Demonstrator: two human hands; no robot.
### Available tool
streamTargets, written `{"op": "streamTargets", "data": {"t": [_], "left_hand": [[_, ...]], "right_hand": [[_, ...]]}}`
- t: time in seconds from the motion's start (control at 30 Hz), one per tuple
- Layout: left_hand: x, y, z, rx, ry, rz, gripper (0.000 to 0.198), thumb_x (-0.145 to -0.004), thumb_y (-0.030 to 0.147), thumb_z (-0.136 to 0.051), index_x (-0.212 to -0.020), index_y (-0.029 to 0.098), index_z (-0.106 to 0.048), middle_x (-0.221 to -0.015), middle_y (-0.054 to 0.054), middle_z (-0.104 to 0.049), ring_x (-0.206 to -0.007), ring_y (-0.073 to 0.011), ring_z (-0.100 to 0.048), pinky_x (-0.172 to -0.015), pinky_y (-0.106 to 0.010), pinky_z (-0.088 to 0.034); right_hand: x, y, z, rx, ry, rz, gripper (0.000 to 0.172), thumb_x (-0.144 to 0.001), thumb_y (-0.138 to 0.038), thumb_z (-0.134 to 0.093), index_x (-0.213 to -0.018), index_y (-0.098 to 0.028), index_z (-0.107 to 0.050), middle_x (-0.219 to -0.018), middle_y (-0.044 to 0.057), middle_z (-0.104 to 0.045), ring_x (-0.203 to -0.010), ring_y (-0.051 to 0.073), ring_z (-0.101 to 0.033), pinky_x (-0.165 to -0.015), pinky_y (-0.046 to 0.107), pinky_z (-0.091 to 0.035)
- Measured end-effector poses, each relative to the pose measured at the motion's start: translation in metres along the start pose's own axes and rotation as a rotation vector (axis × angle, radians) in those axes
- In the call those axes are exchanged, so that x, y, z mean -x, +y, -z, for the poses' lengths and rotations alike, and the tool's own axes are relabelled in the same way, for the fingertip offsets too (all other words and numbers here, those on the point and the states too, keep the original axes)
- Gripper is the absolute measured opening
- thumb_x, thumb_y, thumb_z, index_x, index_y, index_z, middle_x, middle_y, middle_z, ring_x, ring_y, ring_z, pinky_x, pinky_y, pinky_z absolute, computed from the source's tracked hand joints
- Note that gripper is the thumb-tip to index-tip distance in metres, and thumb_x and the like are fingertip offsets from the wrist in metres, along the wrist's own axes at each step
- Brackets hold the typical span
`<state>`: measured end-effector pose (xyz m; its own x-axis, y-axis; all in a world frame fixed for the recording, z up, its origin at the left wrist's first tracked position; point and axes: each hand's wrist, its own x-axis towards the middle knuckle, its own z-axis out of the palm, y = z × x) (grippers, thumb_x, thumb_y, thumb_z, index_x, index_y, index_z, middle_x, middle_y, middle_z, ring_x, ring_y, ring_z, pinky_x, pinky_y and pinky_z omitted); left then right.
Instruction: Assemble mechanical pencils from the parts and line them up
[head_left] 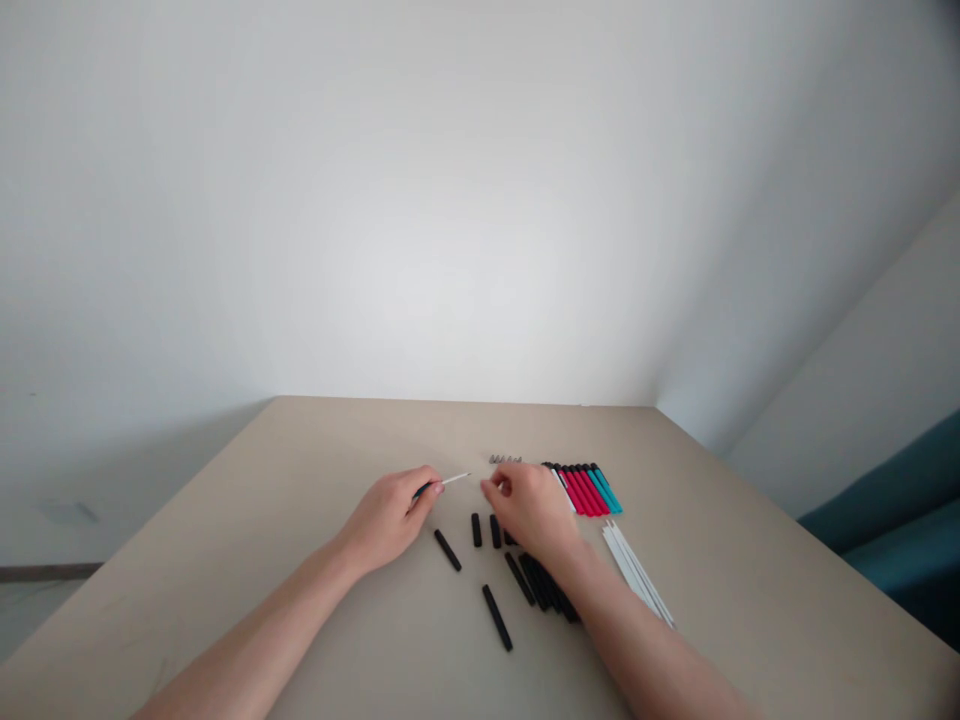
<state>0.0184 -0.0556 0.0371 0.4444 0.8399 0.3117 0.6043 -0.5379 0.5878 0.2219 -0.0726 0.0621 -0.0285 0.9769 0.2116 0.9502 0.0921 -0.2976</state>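
My left hand (397, 515) is closed on a thin white pen refill (456, 478) whose tip points right. A short dark piece (422, 489) shows between the same fingers; its kind is unclear. Just right of the refill tip, my right hand (531, 505) has thumb and forefinger pinched together. Whatever is in that pinch, if anything, is too small to make out. Behind the right hand lie several small metal springs (505, 459). Short black tubes (476, 530) lie below the hands, a few partly covered by the right hand.
Longer black tubes (520, 579) lie grouped under my right forearm, with two apart, one a loose black tube (496, 618). At right is a row of red, teal and white pen barrels (589, 490) with black ends. Nearer are white refills (636, 572). The table (337, 430) meets a wall.
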Motion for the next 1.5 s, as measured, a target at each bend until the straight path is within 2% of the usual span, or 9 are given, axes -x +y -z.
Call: {"op": "streamTargets", "data": {"t": [0.1, 0.23, 0.4, 0.57, 0.67, 0.73, 0.83, 0.9, 1.5], "left_hand": [[0.0, -0.001, -0.001, 0.0, -0.012, -0.004, 0.028, -0.095, 0.034, -0.034, -0.082, 0.019, -0.055, -0.066, 0.002, -0.055, -0.059, -0.0125, -0.048, -0.058, -0.022, -0.034], [0.0, 0.0, -0.001, 0.001, -0.021, -0.003, 0.03, -0.095, 0.035, -0.034, -0.081, 0.019, -0.055, -0.064, 0.002, -0.054, -0.056, -0.0121, -0.046, -0.057, -0.022, -0.034], [0.0, 0.002, 0.001, 0.008, -0.016, -0.007, 0.03, -0.094, 0.035, -0.034, -0.08, 0.019, -0.055, -0.066, 0.001, -0.055, -0.058, -0.0123, -0.047, -0.058, -0.022, -0.034], [0.001, 0.003, 0.002, 0.009, -0.01, -0.016, 0.028, -0.094, 0.033, -0.036, -0.079, 0.019, -0.055, -0.066, 0.002, -0.055, -0.059, -0.0122, -0.048, -0.059, -0.022, -0.035], [0.001, 0.003, 0.002, 0.0, -0.011, -0.015, 0.027, -0.094, 0.032, -0.036, -0.08, 0.019, -0.055, -0.067, 0.002, -0.056, -0.06, -0.0122, -0.048, -0.058, -0.021, -0.035], [0.001, 0.002, 0.002, -0.009, -0.018, -0.016, 0.027, -0.094, 0.032, -0.036, -0.079, 0.019, -0.055, -0.067, 0.002, -0.056, -0.061, -0.0123, -0.049, -0.058, -0.022, -0.034], [0.001, 0.001, 0.002, -0.018, -0.026, -0.017, 0.028, -0.094, 0.033, -0.035, -0.079, 0.019, -0.055, -0.066, 0.002, -0.055, -0.061, -0.0126, -0.049, -0.059, -0.022, -0.034], [0.001, 0.002, 0.003, -0.025, -0.028, -0.017, 0.028, -0.095, 0.033, -0.035, -0.08, 0.02, -0.055, -0.066, 0.002, -0.054, -0.062, -0.0127, -0.049, -0.059, -0.022, -0.034], [0.001, 0.002, 0.003, -0.072, -0.027, -0.031, 0.029, -0.094, 0.032, -0.035, -0.079, 0.02, -0.057, -0.07, 0.001, -0.059, -0.063, -0.0134, -0.051, -0.058, -0.021, -0.033]], "right_hand": [[-0.016, 0.037, 0.014, 0.087, 0.009, -0.221, 0.019, -0.079, -0.029, -0.052, -0.078, -0.022, -0.07, -0.079, 0.007, -0.071, -0.077, 0.022, -0.064, -0.061, 0.027, -0.04], [-0.028, 0.066, 0.015, 0.113, -0.013, -0.302, 0.018, -0.074, -0.027, -0.056, -0.077, -0.02, -0.072, -0.079, 0.01, -0.071, -0.077, 0.025, -0.065, -0.061, 0.029, -0.042], [-0.03, 0.068, 0.003, 0.112, -0.055, -0.297, 0.014, -0.07, -0.024, -0.059, -0.072, -0.019, -0.072, -0.075, 0.012, -0.071, -0.076, 0.027, -0.066, -0.06, 0.029, -0.043], [-0.028, 0.06, 0.01, 0.11, -0.005, -0.294, 0.017, -0.073, -0.022, -0.055, -0.068, -0.017, -0.07, -0.073, 0.012, -0.071, -0.073, 0.026, -0.066, -0.06, 0.029, -0.042], [-0.022, 0.046, 0.016, 0.023, 0.09, -0.206, 0.021, -0.08, -0.031, -0.052, -0.076, -0.021, -0.069, -0.078, 0.006, -0.071, -0.074, 0.02, -0.065, -0.062, 0.026, -0.042], [-0.016, 0.034, 0.015, -0.182, 0.138, 0.003, 0.019, -0.082, -0.032, -0.052, -0.077, -0.021, -0.067, -0.073, 0.002, -0.07, -0.065, 0.015, -0.063, -0.061, 0.022, -0.042], [-0.008, 0.02, 0.009, -0.347, 0.06, 0.26, 0.015, -0.083, -0.028, -0.055, -0.076, -0.02, -0.066, -0.065, -0.001, -0.067, -0.054, 0.01, -0.056, -0.055, 0.019, -0.039], [-0.006, 0.017, 0.005, -0.368, 0.029, 0.339, 0.012, -0.082, -0.025, -0.057, -0.075, -0.02, -0.066, -0.064, -0.002, -0.065, -0.053, 0.009, -0.054, -0.055, 0.018, -0.038], [-0.007, 0.02, 0.004, -0.376, 0.04, 0.413, 0.01, -0.084, -0.024, -0.058, -0.077, -0.019, -0.064, -0.065, -0.002, -0.061, -0.058, 0.01, -0.052, -0.058, 0.02, -0.038]]}}
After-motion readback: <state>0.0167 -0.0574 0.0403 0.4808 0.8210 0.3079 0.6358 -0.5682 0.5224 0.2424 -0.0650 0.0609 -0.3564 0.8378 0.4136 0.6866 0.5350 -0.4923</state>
